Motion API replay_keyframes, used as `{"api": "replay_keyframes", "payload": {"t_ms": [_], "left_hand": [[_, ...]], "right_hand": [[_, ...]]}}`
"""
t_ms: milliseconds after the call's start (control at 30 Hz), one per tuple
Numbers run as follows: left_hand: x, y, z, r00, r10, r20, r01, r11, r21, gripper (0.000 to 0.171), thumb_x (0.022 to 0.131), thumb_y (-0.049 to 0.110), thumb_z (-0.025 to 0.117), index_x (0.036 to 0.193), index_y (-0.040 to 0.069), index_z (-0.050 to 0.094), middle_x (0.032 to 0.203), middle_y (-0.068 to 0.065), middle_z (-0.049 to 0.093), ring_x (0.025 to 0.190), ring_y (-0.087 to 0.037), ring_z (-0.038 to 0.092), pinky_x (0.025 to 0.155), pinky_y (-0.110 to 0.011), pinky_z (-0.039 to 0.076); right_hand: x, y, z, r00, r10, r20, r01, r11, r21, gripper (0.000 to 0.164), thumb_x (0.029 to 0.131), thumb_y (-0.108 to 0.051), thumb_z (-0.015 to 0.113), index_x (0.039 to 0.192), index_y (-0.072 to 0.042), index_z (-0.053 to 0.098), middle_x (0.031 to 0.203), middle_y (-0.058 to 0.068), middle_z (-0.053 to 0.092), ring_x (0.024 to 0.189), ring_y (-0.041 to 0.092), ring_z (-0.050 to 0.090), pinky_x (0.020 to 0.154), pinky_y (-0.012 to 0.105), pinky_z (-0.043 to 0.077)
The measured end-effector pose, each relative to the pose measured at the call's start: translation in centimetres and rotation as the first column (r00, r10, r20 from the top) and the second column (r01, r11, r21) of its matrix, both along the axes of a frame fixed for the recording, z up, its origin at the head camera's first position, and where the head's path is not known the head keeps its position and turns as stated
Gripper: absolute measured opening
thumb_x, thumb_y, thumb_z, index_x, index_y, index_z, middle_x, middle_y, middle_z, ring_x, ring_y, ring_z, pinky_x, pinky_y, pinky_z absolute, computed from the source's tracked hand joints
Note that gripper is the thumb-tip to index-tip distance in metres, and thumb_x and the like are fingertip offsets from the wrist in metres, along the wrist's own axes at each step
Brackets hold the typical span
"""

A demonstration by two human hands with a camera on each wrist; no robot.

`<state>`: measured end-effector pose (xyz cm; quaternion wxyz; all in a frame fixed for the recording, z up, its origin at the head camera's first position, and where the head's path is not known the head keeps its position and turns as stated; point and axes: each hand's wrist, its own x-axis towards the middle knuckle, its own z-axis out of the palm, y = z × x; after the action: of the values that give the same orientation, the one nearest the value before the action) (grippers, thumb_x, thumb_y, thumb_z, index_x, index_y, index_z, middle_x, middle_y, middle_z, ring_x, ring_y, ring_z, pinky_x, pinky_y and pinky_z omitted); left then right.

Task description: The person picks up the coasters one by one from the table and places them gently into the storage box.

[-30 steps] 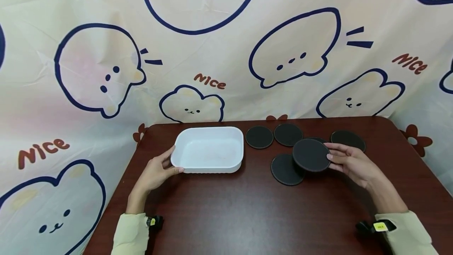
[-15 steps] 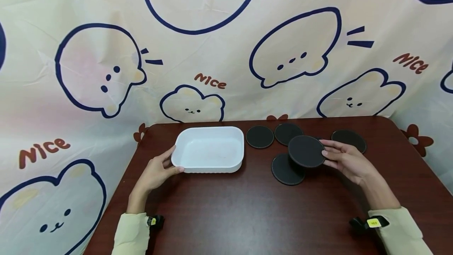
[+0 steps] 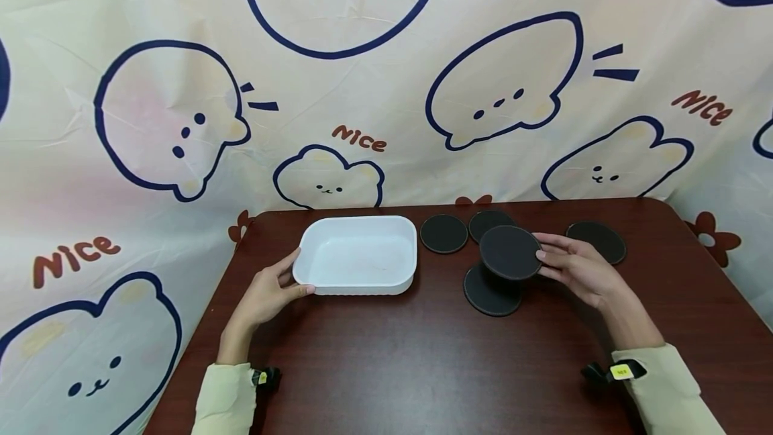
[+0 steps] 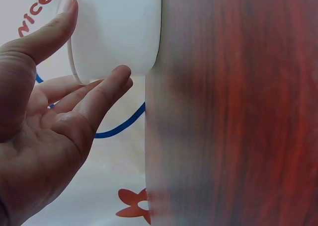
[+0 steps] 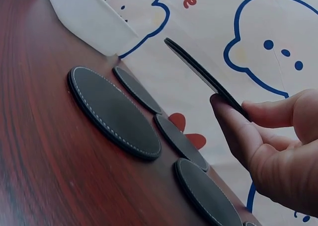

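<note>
From far L, bear-print cloth (image 3: pixel 398 99) hangs behind & at both sides of the dark brown table (image 3: pixel 386 368). Pale L sleeve (image 3: pixel 223 395) comes up from below, dark wrist strap (image 3: pixel 266 378) at its cuff. L hand (image 3: pixel 264 295) holds the L end of the white tub (image 3: pixel 356 254): thumb at nr corner, fingers against the end wall, so it spans that corner. Tub looks to stand on table, close to back edge.

Just R of tub lies 1st disc (image 3: pixel 443 233), flat, black. Next along the back, 2nd disc (image 3: pixel 486 220), partly covered from where I'm standing. In front of these, nr disc (image 3: pixel 492 294), also flat, stitched round its edge.

Above, btwn nr disc & back row, is the raised disc (image 3: pixel 509 252), clear of table & tilted. R hand (image 3: pixel 576 270) pinches its R edge btwn thumb & fingers; rest of disc sticks out toward tub.

Right-wrist view also shows hidden disc (image 5: pixel 206 193) on table, stitched too, out of sight from head height. Last, far-R disc (image 3: pixel 596 242) lies flat beyond R hand. R sleeve (image 3: pixel 673 388) & strap w/ yellow tag (image 3: pixel 621 372) finish that side.
</note>
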<state>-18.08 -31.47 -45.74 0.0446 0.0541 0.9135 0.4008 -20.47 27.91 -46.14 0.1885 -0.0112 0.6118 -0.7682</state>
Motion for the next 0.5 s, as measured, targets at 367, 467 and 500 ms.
{"api": "replay_keyframes", "payload": {"t_ms": [367,467,500], "left_hand": [[-0.1,0.0,-0.1,1.000,-0.004,0.008,0.004,1.000,0.019,0.095,0.094,0.021,0.086,0.169,0.003,0.029,0.167,-0.030,0.041,0.142,-0.042,0.058,0.100,-0.044,0.061],[0.0,-0.1,-0.1,1.000,-0.005,0.005,0.005,1.000,0.028,0.096,0.093,0.021,0.086,0.169,0.003,0.029,0.166,-0.030,0.042,0.142,-0.043,0.059,0.100,-0.045,0.061],[0.0,-0.1,-0.1,1.000,-0.003,0.006,0.002,1.000,0.031,0.096,0.093,0.020,0.086,0.169,0.003,0.029,0.166,-0.029,0.042,0.142,-0.043,0.059,0.101,-0.046,0.060]], "right_hand": [[-0.7,-2.0,0.2,1.000,0.003,0.008,-0.003,1.000,-0.004,0.067,0.108,-0.006,0.063,0.166,0.002,0.028,0.121,-0.011,0.077,0.111,0.004,0.076,0.093,0.025,0.063],[-0.9,-2.7,0.3,1.000,0.007,0.003,-0.007,1.000,0.000,0.070,0.109,-0.007,0.062,0.168,0.003,0.025,0.121,-0.012,0.076,0.111,0.004,0.075,0.093,0.024,0.063],[-0.9,-3.0,0.4,1.000,0.008,0.000,-0.008,1.000,0.003,0.070,0.109,-0.007,0.062,0.168,0.003,0.025,0.122,-0.012,0.075,0.111,0.004,0.075,0.093,0.024,0.063]]}}
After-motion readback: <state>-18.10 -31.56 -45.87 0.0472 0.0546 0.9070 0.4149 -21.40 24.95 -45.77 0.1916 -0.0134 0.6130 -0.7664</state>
